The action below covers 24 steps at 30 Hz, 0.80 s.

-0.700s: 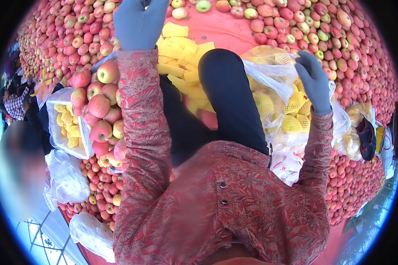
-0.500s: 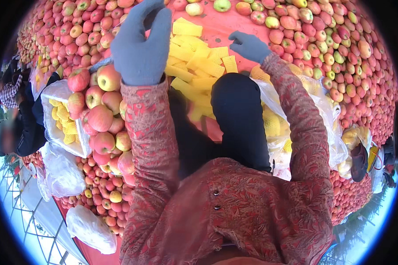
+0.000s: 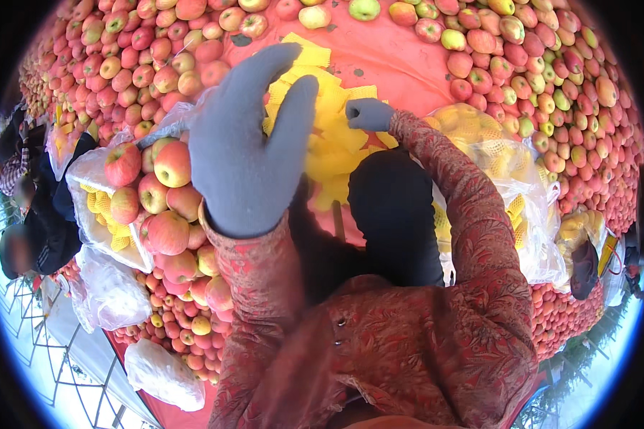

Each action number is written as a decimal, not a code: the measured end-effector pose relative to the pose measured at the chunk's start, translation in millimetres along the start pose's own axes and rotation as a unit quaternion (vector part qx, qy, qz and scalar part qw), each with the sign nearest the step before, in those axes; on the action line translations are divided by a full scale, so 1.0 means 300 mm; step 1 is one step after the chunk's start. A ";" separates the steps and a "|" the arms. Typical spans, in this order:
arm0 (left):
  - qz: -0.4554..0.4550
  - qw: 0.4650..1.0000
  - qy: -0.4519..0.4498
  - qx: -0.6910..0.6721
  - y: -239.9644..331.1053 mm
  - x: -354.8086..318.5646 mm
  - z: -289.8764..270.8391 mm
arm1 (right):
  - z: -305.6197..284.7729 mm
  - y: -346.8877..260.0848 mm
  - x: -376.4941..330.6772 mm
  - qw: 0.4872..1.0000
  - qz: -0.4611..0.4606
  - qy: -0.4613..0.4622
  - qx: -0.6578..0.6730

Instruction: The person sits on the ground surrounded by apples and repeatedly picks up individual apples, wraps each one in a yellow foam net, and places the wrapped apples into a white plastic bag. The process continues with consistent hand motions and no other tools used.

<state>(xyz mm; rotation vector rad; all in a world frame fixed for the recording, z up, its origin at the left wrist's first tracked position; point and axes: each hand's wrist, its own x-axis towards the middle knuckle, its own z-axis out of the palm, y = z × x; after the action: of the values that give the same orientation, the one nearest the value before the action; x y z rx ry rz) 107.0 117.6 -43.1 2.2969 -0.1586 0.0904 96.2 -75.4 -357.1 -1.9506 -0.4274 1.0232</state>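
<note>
My left hand point(image 3: 247, 154), in a grey knit glove, is raised close to the camera, with thumb and fingers apart and nothing between them. Behind it, a heap of yellow foam net sleeves point(image 3: 325, 161) lies on the red sheet point(image 3: 401, 68) in front of my knees. At the right edge of that heap is my right hand point(image 3: 369, 114), also gloved in grey, with its fingers curled closed. Whatever its fingers may hold is hidden. Large red apples point(image 3: 168, 232) are piled just left of my left forearm.
Loose apples point(image 3: 479, 43) spread across the far side and both flanks. A lined white box point(image 3: 93, 168) holding yellow sleeves stands at the left, near another person point(image 3: 50, 207). Clear plastic bags of sleeves point(image 3: 511, 186) lie right of my knee. White plastic bundles point(image 3: 164, 375) rest lower left.
My left hand has come nearer and shifted right, its fingers now tilting over the sleeves. My right hand has drawn back toward the heap, and its fingers have curled in.
</note>
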 end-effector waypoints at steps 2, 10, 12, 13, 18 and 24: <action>0.009 0.997 -0.061 0.050 -0.015 -0.018 0.010 | -0.068 -0.095 -0.075 0.998 -0.013 0.023 0.050; 0.006 0.978 -0.207 -0.039 0.015 -0.047 0.079 | -0.286 -0.448 -0.426 0.973 -0.113 0.179 0.089; -0.001 0.979 -0.186 -0.086 0.027 -0.069 0.104 | -0.286 -0.507 -0.501 0.967 -0.126 0.206 0.075; -0.003 0.978 -0.178 -0.111 0.027 -0.074 0.121 | -0.290 -0.533 -0.538 0.964 -0.131 0.221 0.069; 0.026 0.966 -0.074 -0.246 0.195 -0.165 0.121 | -0.279 -0.568 -0.663 0.939 -0.170 0.266 0.134; 0.086 0.966 -0.073 -0.234 0.219 -0.233 0.115 | -0.242 -0.616 -0.771 0.925 -0.185 0.281 0.174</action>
<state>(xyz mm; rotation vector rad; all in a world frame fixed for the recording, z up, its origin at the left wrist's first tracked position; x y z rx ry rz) 28.9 54.4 -25.9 1.8135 -0.4103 -0.0270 30.3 -154.8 -70.2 -1.6574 -0.2491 0.2473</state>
